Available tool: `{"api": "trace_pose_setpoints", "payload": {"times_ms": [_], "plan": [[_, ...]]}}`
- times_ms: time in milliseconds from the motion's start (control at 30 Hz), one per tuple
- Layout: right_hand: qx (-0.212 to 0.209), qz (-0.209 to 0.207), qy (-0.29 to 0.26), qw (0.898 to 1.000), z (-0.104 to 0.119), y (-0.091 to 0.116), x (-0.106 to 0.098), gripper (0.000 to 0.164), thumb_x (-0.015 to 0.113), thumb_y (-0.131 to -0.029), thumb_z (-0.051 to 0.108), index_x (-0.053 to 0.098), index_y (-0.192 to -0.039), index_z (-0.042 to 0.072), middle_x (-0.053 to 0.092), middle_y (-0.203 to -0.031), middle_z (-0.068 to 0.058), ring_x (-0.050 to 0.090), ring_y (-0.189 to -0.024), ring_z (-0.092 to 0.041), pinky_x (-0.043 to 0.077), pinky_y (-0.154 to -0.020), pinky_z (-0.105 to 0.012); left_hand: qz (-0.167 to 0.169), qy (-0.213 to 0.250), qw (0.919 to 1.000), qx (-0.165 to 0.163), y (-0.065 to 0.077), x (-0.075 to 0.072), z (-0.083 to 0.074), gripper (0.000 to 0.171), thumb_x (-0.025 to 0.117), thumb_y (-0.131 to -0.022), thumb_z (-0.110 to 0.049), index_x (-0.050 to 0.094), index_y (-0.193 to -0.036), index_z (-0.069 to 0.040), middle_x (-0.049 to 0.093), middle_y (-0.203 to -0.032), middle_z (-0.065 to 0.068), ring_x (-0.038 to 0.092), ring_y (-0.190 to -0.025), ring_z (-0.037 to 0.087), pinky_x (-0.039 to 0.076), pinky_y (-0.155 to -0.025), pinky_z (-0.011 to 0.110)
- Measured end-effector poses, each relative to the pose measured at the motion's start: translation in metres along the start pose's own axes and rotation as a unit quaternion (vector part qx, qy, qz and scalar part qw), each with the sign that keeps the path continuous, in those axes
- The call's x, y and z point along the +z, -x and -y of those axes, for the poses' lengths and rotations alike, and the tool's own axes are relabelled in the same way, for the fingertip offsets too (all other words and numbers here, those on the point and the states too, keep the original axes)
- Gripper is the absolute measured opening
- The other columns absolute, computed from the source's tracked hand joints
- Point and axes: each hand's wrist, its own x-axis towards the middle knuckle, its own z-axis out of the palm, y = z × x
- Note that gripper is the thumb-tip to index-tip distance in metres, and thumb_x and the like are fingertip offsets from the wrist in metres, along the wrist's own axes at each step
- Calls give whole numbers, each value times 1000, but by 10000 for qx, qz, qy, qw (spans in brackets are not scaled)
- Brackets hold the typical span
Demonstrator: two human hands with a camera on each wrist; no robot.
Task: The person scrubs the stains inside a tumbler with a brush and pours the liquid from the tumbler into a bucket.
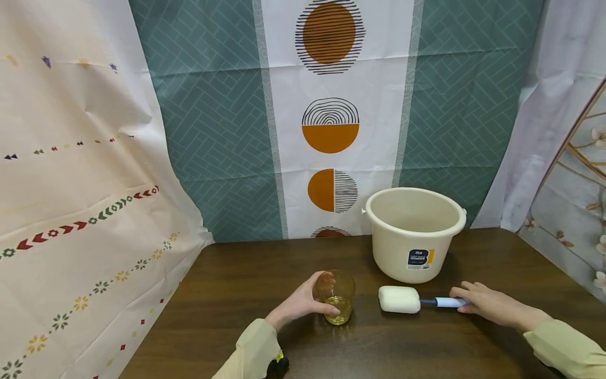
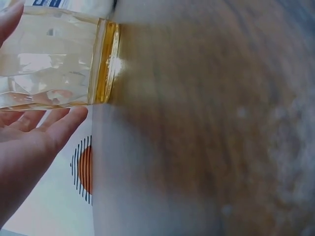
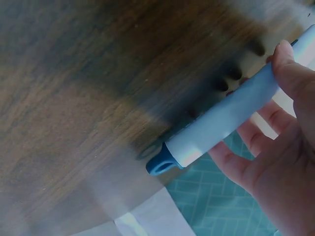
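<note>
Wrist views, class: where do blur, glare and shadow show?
Left wrist: the tabletop looks blurred, with a bright glint at the base of the glass; right wrist: dark shadow patches lie on the tabletop beside the pale handle.

Cup (image 1: 343, 292) glossy, clear. From it: sponge (image 1: 399, 299), 3 o'clock, matt foam; handle (image 3: 231, 113) smooth plastic; bucket (image 1: 393, 247), 2 o'clock, plastic; cloth (image 1: 331, 116), 12 o'clock, creased. Table (image 1: 379, 345) wood-grained.

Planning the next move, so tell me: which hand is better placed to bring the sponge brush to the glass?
Most likely the right hand: it holds the sponge brush by the handle, sponge head toward the glass. The left hand is holding the glass.
</note>
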Motion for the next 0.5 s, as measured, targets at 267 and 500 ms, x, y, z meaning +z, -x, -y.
{"api": "trace_pose_setpoints", "payload": {"times_ms": [267, 500], "plan": [[106, -39, -279, 9995, 2, 3, -5, 14, 60, -88, 18, 51, -96, 25, 41, -82, 18, 41, -72, -1, 35, -57, -24, 37, -64, 10000, -17, 0, 0, 0, 67, 72, -78, -14, 34, -132, -5, 42, -127, 5, 42, -115, 16, 39, -86, 34], [627, -166, -135, 9978, 9, 2, -14, 13, 59, -89, 23, 52, -98, 28, 45, -83, 20, 44, -74, 0, 38, -60, -27, -5, -107, 9999, -52, 0, 0, 0, 65, 73, -77, -15, 36, -131, -9, 43, -127, 1, 42, -114, 14, 39, -85, 33]]}}
